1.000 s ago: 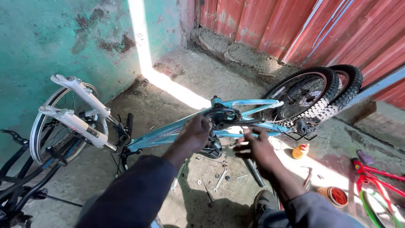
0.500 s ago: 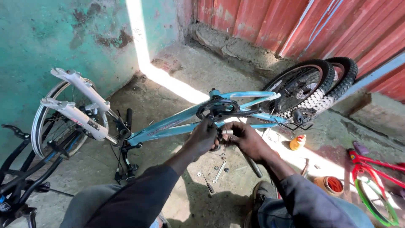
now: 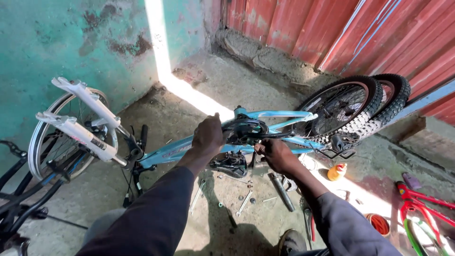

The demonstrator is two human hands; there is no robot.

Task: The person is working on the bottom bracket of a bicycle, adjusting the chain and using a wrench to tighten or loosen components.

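Note:
A light blue bicycle frame (image 3: pixel 279 115) stands upside down on the concrete floor, its white front fork (image 3: pixel 78 128) sticking up at the left and its rear wheel (image 3: pixel 339 111) at the right. My left hand (image 3: pixel 207 136) grips the frame's down tube just left of the crank and chainring (image 3: pixel 244 129). My right hand (image 3: pixel 275 154) is closed around something at the crank area, on the near side; what it holds is hidden by the fingers. A black pedal (image 3: pixel 231 164) hangs below between the hands.
Wrenches and small parts (image 3: pixel 244 201) lie on the floor under the frame. An orange bottle (image 3: pixel 337 171) and an orange-rimmed tin (image 3: pixel 378 224) sit at the right, by a red and green child's bicycle (image 3: pixel 422 213). A loose wheel (image 3: pixel 54 137) leans on the green wall.
My left hand slid up along the down tube toward the chainring. My right hand stays at the crank. The view has shifted slightly.

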